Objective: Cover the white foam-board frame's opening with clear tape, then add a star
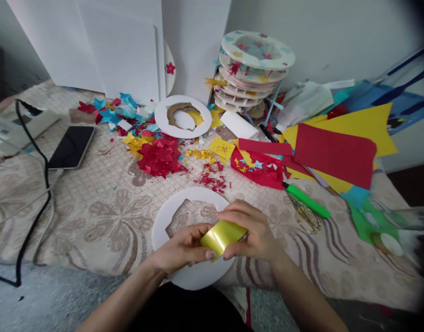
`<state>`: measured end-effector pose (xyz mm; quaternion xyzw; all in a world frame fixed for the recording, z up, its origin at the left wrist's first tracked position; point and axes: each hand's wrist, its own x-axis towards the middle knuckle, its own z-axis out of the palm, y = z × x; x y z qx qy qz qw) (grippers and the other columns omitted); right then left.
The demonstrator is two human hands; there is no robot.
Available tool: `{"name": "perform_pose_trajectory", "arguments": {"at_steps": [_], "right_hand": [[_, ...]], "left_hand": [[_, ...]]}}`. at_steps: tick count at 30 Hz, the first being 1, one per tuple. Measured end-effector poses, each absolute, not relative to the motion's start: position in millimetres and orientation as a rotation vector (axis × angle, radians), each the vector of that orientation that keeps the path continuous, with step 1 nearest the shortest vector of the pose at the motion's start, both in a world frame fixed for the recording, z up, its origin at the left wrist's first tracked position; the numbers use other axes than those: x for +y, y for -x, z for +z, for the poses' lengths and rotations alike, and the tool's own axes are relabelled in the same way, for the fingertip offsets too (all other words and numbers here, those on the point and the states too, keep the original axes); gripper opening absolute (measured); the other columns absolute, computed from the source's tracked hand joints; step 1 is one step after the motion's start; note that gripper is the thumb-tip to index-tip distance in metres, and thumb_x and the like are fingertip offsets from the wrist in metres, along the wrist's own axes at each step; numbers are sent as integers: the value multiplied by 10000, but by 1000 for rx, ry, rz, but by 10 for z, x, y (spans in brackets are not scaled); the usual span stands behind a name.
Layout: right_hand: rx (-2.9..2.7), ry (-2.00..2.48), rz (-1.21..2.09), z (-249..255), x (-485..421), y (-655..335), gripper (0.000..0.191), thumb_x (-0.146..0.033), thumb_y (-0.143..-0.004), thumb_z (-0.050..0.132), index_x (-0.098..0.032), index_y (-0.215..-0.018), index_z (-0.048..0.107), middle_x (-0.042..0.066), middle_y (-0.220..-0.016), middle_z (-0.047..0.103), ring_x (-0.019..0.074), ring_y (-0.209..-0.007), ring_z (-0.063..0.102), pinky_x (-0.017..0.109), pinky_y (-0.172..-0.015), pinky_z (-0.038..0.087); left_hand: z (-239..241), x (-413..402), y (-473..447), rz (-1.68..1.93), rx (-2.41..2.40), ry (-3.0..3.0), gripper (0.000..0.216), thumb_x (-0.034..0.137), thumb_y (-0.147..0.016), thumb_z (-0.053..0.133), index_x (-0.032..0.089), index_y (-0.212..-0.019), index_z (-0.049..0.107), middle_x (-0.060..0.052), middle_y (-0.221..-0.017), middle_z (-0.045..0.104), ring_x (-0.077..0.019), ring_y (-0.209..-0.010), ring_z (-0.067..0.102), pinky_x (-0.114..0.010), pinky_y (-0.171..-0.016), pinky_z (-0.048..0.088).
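Directly between left hand (pixel 180 249) and right hand (pixel 255 230), glossy yellow band (pixel 221 238).

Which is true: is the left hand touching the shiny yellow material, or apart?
Touching: in the head view, the left hand has its thumb against the shiny yellow material.

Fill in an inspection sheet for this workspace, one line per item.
Surface: patterned tablecloth, crowded toward the back.
Job's things: shiny yellow piece, held above a white ring lying flat.
Clutter: red paper stars, red paper sheet, green-handled tool beside gold-handled scissors, phone.
Hands: left hand and right hand both grip the yellow piece.
Cables: white cable plugged into the phone; black cable hanging over the front edge.
Surroundings: white boards and layered decorated rings at the back; no other person seen.
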<state>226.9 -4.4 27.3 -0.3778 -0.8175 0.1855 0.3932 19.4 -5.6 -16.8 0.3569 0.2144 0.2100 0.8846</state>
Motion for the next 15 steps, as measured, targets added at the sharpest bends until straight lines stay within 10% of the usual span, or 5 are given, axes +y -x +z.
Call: {"name": "perform_pose_trajectory", "arguments": {"at_steps": [15], "right_hand": [[-2078, 956, 457, 264, -49, -2261, 581, -674, -781, 614, -168, -1063, 669, 93, -905, 671, 210, -822, 631, 377, -733, 527]], "left_hand": [[-134, -52, -207, 444, 427, -723, 327, 246, -714, 798, 164, -1010, 687, 20, -767, 571, -64, -618, 428, -175, -568, 333]]}}
